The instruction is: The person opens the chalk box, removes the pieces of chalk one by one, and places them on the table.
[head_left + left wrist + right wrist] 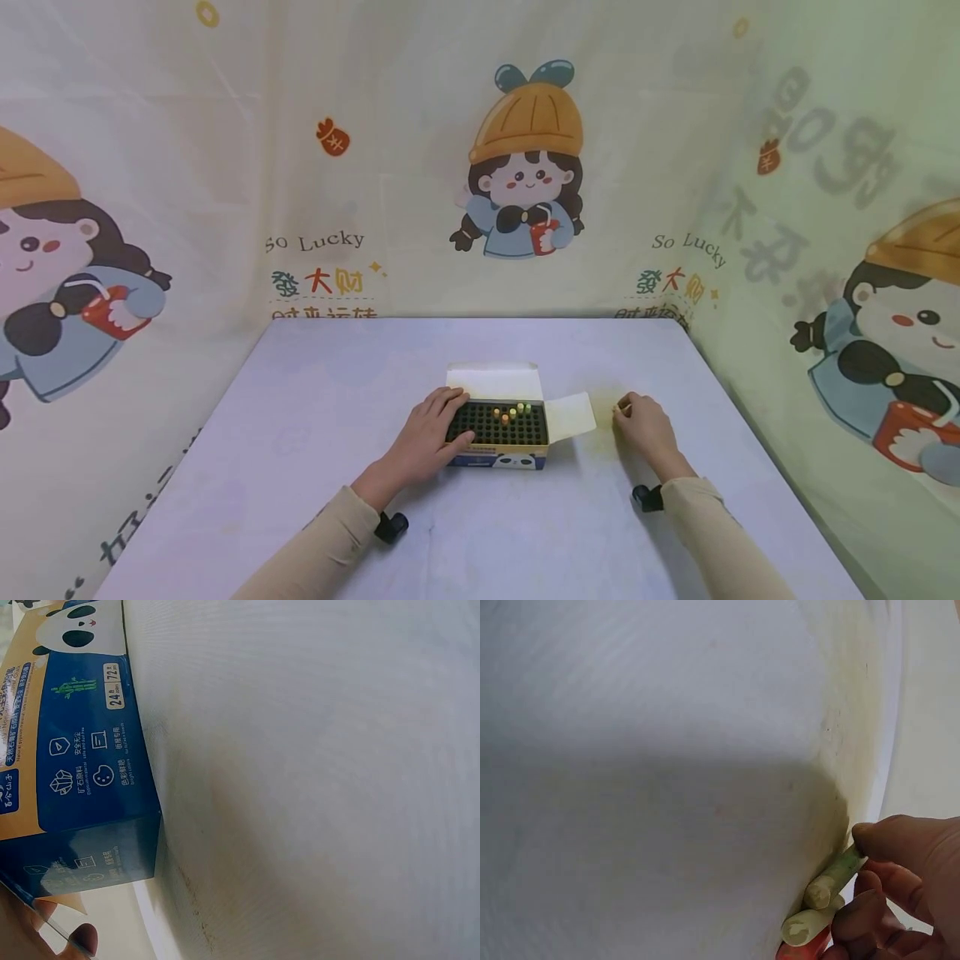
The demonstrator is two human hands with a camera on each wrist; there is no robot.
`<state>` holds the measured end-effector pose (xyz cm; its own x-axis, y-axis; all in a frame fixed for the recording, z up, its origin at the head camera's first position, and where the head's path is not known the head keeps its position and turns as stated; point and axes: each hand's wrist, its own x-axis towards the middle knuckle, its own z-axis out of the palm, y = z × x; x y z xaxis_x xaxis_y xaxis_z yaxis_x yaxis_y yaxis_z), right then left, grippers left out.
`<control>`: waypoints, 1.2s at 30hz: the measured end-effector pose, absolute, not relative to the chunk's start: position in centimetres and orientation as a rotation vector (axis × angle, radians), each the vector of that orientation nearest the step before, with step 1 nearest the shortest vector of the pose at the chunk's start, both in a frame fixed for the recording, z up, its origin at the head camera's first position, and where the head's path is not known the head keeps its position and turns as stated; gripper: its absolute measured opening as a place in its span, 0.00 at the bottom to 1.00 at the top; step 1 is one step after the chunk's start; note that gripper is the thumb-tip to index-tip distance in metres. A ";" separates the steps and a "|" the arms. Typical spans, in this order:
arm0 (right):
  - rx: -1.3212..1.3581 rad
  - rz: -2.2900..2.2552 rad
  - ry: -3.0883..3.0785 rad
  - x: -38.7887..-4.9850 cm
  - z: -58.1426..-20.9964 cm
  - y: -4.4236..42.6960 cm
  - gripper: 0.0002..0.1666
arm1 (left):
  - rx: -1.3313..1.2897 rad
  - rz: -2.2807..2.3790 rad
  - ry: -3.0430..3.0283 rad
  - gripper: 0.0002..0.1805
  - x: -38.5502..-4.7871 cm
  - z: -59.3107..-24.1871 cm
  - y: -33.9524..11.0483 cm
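- Left arm reaches forward and inward, sleeve down near the wrist, with the left hand (426,429) palm-down over one end of the chalk box (480,460).
- Left grip is spread pretty wide: fingers over the far corner, thumb well apart and lying over the near rim. It's resting on the box, nothing pinched that I can make out.
- Right arm reaches forward too, wrist bent a bit inward, and the right hand (647,423) is low over the worktop (337,375), well apart from the box.
- Right grip is narrow and loaded. Thumb's on a greenish chalk stick (837,876), a pale yellow chalk stick (810,924) sits right against it by the curled fingers, and a red chalk stick (804,949) is tucked under those, mostly hidden.
- So the box is right under the left grip and off to the left of the right one. Black holed insert (480,423) beside the left thumb, with a little bunch of orange, yellow and green chalks (513,413) poking up to the right of that grip.
- Lid (495,383) stands open beyond the left fingertips; side flap (572,415) sticks out between the two grips.
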<state>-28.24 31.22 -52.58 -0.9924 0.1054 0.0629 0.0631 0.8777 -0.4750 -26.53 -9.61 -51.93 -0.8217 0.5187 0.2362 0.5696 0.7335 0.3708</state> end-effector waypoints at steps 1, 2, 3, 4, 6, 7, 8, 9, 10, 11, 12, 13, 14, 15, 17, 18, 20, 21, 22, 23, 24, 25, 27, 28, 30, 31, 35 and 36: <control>-0.127 0.753 -2.954 -28.2 -52.6 31.3 0.16 | -0.886 -0.660 -2.820 0.39 -26.5 -51.9 -9.6; -0.125 0.761 -2.950 -28.2 -52.6 31.3 0.16 | -0.886 -0.662 -2.823 0.39 -26.5 -51.9 -9.6; -0.127 0.771 -2.947 -28.2 -52.7 31.4 0.15 | -0.887 -0.662 -2.822 0.39 -26.5 -51.9 -9.6; -0.126 0.778 -2.946 -28.2 -52.7 31.4 0.15 | -0.887 -0.663 -2.821 0.39 -26.5 -51.8 -9.6; -0.123 0.787 -2.946 -28.1 -52.7 31.5 0.15 | -0.884 -0.661 -2.824 0.39 -26.5 -51.8 -9.5; -0.122 0.792 -2.947 -28.1 -52.7 31.5 0.15 | -0.883 -0.660 -2.825 0.39 -26.5 -51.8 -9.5; -0.122 0.794 -2.950 -28.1 -52.7 31.6 0.15 | -0.882 -0.659 -2.828 0.39 -26.5 -51.8 -9.5; -0.120 0.793 -2.952 -28.1 -52.7 31.6 0.16 | -0.882 -0.657 -2.827 0.39 -26.5 -51.8 -9.5; -0.120 0.796 -2.953 -28.1 -52.7 31.6 0.16 | -0.880 -0.656 -2.829 0.39 -26.5 -51.8 -9.6; -0.122 0.798 -2.958 -28.1 -52.7 31.7 0.17 | -0.880 -0.655 -2.832 0.39 -26.4 -51.8 -9.6; -0.123 0.799 -2.963 -28.1 -52.7 31.7 0.17 | -0.881 -0.654 -2.833 0.39 -26.4 -51.8 -9.6; -0.128 0.801 -2.968 -28.1 -52.7 31.7 0.18 | -0.882 -0.656 -2.834 0.40 -26.4 -51.8 -9.6; -0.131 0.801 -2.971 -28.0 -52.7 31.7 0.18 | -0.884 -0.654 -2.834 0.40 -26.4 -51.8 -9.6; -0.135 0.802 -2.973 -28.0 -52.7 31.7 0.18 | -0.885 -0.654 -2.833 0.40 -26.4 -51.8 -9.6; -0.141 0.800 -2.977 -28.0 -52.7 31.7 0.19 | -0.884 -0.657 -2.833 0.40 -26.3 -51.7 -9.6; -0.140 0.798 -2.975 -28.0 -52.6 31.7 0.18 | -0.883 -0.659 -2.829 0.40 -26.3 -51.7 -9.6; -0.138 0.793 -2.972 -27.9 -52.5 31.7 0.18 | -0.883 -0.662 -2.815 0.39 -26.3 -51.8 -9.6; -0.138 0.793 -2.973 -27.9 -52.5 31.7 0.18 | -0.881 -0.665 -2.812 0.39 -26.3 -51.9 -9.6; -0.137 0.791 -2.973 -27.9 -52.5 31.7 0.17 | -0.880 -0.665 -2.806 0.39 -26.3 -51.9 -9.6; -0.138 0.792 -2.974 -27.9 -52.4 31.7 0.17 | -0.880 -0.667 -2.799 0.39 -26.3 -51.9 -9.6; -0.140 0.794 -2.975 -27.8 -52.4 31.6 0.17 | -0.880 -0.668 -2.796 0.39 -26.3 -52.0 -9.6; -0.142 0.797 -2.976 -27.8 -52.4 31.6 0.17 | -0.880 -0.669 -2.796 0.39 -26.3 -52.0 -9.6; -0.147 0.800 -2.976 -27.8 -52.4 31.6 0.17 | -0.877 -0.665 -2.807 0.39 -26.3 -52.0 -9.6; -0.148 0.802 -2.976 -27.8 -52.4 31.6 0.17 | -0.879 -0.665 -2.809 0.39 -26.3 -51.9 -9.7; -0.150 0.805 -2.977 -27.7 -52.3 31.6 0.17 | -0.882 -0.665 -2.818 0.39 -26.3 -51.8 -9.7; -0.152 0.807 -2.978 -27.7 -52.2 31.6 0.18 | -0.885 -0.665 -2.820 0.39 -26.3 -51.8 -9.7; -0.157 0.838 -2.985 -27.5 -51.8 31.5 0.19 | -0.901 -0.665 -2.806 0.39 -26.3 -51.6 -9.8; -0.161 0.847 -2.987 -27.5 -51.7 31.4 0.19 | -0.904 -0.665 -2.804 0.39 -26.2 -51.5 -9.8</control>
